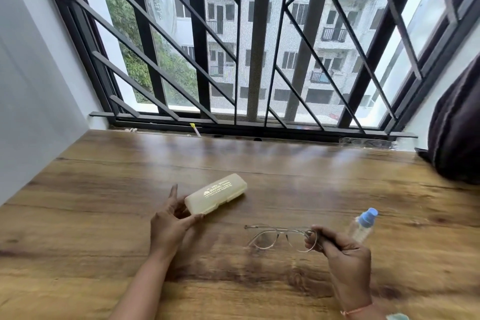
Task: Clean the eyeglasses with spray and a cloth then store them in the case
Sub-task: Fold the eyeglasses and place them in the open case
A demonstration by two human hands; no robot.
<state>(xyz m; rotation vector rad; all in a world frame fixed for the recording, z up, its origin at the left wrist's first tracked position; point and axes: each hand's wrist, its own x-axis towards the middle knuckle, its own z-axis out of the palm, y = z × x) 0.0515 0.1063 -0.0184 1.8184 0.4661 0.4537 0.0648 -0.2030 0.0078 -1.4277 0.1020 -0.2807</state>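
Clear-framed eyeglasses (272, 236) hang just above the wooden table (104, 228), folded, with my right hand (342, 254) pinching their right end. A cream plastic glasses case (217, 193) lies closed on the table at centre left. My left hand (171, 223) grips its near end between thumb and fingers. A small clear spray bottle (363, 225) with a blue cap stands just behind my right hand. A bit of pale cloth (397, 316) shows at the bottom edge by my right wrist.
A barred window (254, 47) runs along the table's far edge. A dark bag or curtain (457, 125) rests at the far right. A white wall (33, 86) bounds the left side. A small yellow-tipped object (194, 129) lies on the window sill.
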